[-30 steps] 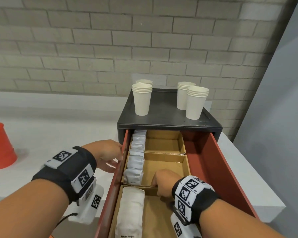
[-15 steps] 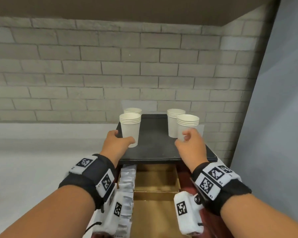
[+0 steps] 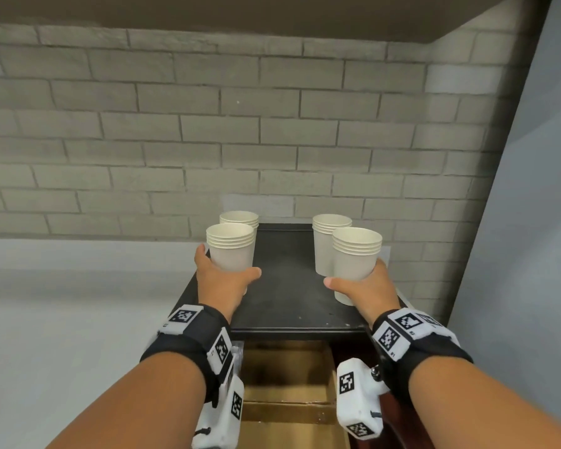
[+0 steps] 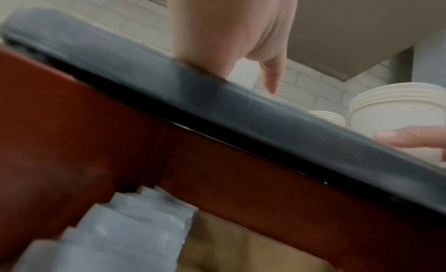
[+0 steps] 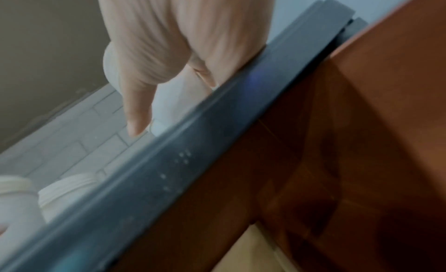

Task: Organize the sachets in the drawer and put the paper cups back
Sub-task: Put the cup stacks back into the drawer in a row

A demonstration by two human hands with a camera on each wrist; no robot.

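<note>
Grey brick wall (image 3: 272, 140) fills the upper frame behind the black cabinet top (image 3: 289, 286). Your left hand (image 3: 222, 281) curls round the lower part of the near-left cup stack (image 3: 230, 251); your right hand (image 3: 368, 286) grips the near-right cup stack (image 3: 357, 257), thumb across its front. Whether either stack is off the surface is hard to tell. Behind them stand the far-left stack (image 3: 240, 218) and the far-right stack (image 3: 327, 241), each just beside the gripped one. Bare black top lies between your hands, running to its front edge at centre frame. Below that edge the red drawer (image 4: 72, 123) is open, with sachets (image 4: 125, 238) lined along its left side and cardboard dividers (image 3: 289, 409) in the middle. White worktop (image 3: 62, 319) spreads at left.
</note>
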